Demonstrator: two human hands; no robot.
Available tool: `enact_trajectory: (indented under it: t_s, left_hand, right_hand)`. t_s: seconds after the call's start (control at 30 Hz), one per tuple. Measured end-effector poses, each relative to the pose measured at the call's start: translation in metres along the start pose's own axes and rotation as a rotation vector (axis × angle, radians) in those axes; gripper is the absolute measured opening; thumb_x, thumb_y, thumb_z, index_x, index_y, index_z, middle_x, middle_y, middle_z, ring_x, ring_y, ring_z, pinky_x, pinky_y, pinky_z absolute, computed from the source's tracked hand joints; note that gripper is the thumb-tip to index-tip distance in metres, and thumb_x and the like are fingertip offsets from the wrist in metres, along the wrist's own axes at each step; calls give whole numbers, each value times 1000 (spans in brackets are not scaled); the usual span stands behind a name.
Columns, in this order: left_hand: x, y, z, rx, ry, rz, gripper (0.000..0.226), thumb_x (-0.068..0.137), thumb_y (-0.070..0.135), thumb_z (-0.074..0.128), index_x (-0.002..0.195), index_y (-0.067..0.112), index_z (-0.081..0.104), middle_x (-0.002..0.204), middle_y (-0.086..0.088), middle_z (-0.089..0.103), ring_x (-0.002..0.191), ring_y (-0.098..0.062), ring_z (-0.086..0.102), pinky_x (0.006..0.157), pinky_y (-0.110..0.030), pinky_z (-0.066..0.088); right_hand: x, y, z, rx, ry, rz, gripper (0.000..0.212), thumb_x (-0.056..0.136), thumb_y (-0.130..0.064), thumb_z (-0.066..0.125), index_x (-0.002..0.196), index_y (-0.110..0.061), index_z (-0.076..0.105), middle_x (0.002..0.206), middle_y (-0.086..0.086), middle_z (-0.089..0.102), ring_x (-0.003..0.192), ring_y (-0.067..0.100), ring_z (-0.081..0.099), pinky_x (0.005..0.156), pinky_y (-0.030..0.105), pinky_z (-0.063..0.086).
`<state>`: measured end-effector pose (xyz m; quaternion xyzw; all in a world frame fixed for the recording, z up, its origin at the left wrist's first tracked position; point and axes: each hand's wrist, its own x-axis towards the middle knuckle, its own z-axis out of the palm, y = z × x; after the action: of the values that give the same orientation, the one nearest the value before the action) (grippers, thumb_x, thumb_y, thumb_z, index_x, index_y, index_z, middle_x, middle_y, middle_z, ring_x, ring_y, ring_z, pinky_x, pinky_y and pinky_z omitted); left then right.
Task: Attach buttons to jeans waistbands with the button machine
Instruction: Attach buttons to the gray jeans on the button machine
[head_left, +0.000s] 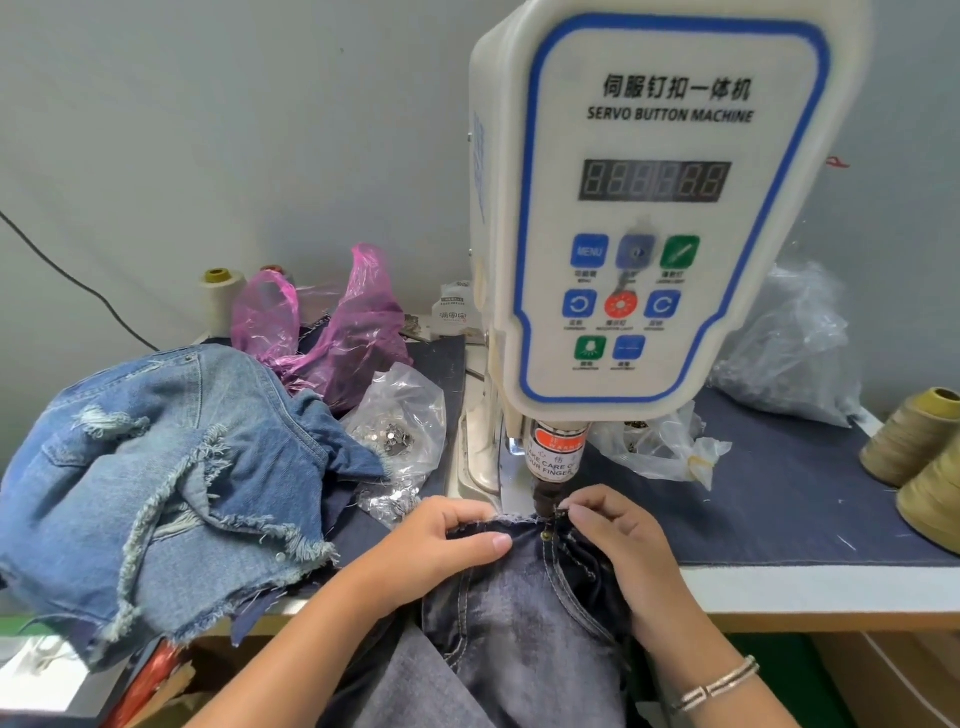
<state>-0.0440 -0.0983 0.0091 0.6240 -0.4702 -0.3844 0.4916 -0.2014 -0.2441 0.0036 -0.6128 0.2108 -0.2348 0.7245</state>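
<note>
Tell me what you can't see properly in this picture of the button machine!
- Head view: the spot under the machine's black punch tip is hidden by the dark jeans waistband and the right hand.
- The number display is too blurry to read.
- The small words under the panel buttons are too tiny.
- The left hand covers the waistband's left end.

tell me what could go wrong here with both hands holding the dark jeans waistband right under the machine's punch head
1. The right hand pinches the dark grey jeans waistband right beside the black punch head of the white servo button machine; its fingertips could be caught if it fires.
2. The left hand only presses the waistband flat, so the fabric could shift and the button land off-mark.
3. A metal button already sits just below the punch; a second strike may hit it.
</note>
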Motion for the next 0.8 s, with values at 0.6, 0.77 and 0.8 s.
enact_trajectory:
  t_s: [0.6,0.77,0.8]
  left_hand:
    - [-24,84,10,170,100,133,26,86,50,54,69,31,56,60,12,44,58,-7,39,56,-20,32]
    - [-25,101,-12,-165,131,50,35,87,49,58,78,17,68,67,1,65,62,-14,56,53,-18,45]
    - [-29,109,-15,-173,121,57,62,71,70,62,92,12,66,84,-4,68,76,-16,61,65,-21,49]
  right_hand:
    - [-36,-67,52,-726,-559,-23,22,70,-63,61,80,-43,63,74,-30,63,72,-12,58,66,13,44]
    - [-37,-73,47,168,-512,104,38,59,-30,83,92,-11,77,92,9,74,86,20,70,78,30,55]
    - [-38,-70,42,315,-488,131,43,49,-30,90,85,-10,78,86,11,74,79,21,71,71,30,56]
